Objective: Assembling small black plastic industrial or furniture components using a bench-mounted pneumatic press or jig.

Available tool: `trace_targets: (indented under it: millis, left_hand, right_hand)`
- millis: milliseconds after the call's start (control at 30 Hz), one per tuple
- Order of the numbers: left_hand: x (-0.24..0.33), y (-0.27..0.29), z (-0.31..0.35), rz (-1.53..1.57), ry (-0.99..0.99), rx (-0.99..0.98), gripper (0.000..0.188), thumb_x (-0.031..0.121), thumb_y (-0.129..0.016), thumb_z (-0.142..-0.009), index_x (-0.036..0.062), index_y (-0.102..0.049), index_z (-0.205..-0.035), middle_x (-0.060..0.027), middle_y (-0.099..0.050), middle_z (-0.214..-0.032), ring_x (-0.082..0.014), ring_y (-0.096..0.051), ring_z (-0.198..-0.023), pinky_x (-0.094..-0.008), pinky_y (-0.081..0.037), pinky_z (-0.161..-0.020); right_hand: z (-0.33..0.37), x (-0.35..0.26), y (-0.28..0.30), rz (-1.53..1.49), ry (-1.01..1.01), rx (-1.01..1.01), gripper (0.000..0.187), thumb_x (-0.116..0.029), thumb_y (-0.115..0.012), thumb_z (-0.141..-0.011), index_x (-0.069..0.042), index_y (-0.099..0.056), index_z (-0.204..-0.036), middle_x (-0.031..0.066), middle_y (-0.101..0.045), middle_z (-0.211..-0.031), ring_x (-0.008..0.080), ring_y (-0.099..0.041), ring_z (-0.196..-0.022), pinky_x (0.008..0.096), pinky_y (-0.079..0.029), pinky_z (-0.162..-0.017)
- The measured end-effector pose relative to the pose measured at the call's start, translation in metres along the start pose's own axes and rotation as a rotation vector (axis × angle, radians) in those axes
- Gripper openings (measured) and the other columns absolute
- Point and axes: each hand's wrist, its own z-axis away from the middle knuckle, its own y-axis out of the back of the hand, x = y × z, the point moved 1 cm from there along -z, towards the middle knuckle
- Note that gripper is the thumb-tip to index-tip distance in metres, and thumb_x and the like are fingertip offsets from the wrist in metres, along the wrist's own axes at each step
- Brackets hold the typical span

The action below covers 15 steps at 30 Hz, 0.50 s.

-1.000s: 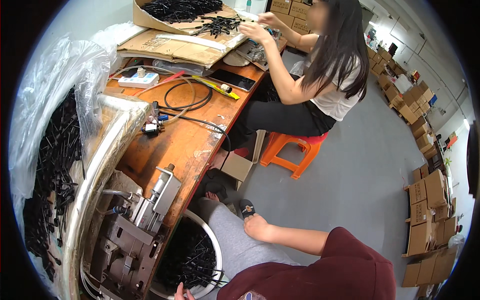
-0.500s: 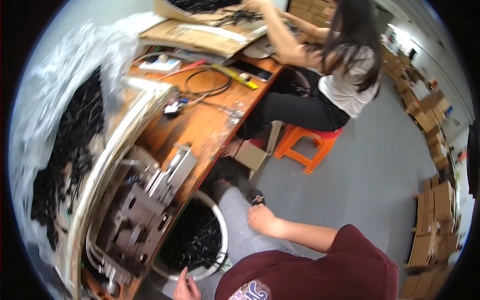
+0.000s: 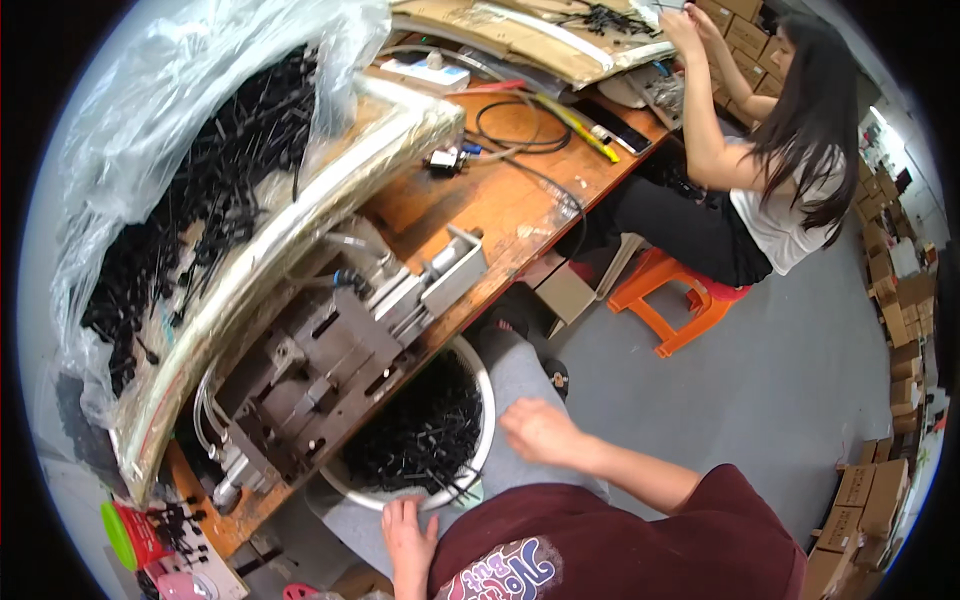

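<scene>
My left hand (image 3: 408,538) lies by the near rim of a round white-rimmed basket (image 3: 489,405), fingers stretched out, nothing seen in them. Inside the basket is a heap of small black plastic parts (image 3: 415,440). Over my grey-trousered thigh is my right hand (image 3: 540,430), its fingers curled in; whatever they may hold is hidden. A metal fixture (image 3: 320,375) with slots, clear tubes and a cylinder stands at the bench edge beside the basket.
Plastic sheeting (image 3: 210,65) partly covers a large tray of black parts (image 3: 215,190) on the left. The orange wooden bench (image 3: 420,205) carries cables and a phone (image 3: 612,125). A co-worker (image 3: 800,170) sits on an orange stool (image 3: 665,300). Cartons (image 3: 845,510) line the right side.
The view has shifted, so bench and co-worker sit differently in the picture. My left hand has come further into view, fingers now stretched by the basket rim. My right hand stays curled over the thigh.
</scene>
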Motion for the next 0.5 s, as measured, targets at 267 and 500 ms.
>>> trace_targets:
  millis: [267, 500]
  left_hand:
    - [-0.003, -0.021, -0.009, 0.005, -0.054, -0.064, 0.036, 0.018, -0.080, -0.067, 0.0050, -0.063, -0.096, -0.0110, -0.061, -0.091, -0.0318, -0.058, -0.091, -0.0408, -0.043, -0.082]
    - [-0.003, -0.027, -0.022, 0.089, 0.036, -0.024, 0.027, 0.017, -0.078, -0.073, 0.0018, -0.062, -0.089, -0.0129, -0.062, -0.085, -0.0333, -0.060, -0.081, -0.0419, -0.047, -0.072]
  right_hand:
    - [-0.023, -0.031, -0.057, -0.116, 0.209, -0.200, 0.012, -0.014, -0.060, -0.075, -0.009, -0.062, -0.085, 0.0042, -0.063, -0.085, 0.0219, -0.058, -0.091, 0.0351, -0.042, -0.080]
    - [-0.027, -0.045, -0.078, -0.339, 0.220, -0.342, 0.041, -0.010, -0.067, -0.075, -0.003, -0.052, -0.112, 0.0148, -0.063, -0.092, 0.0320, -0.063, -0.091, 0.0409, -0.044, -0.079]
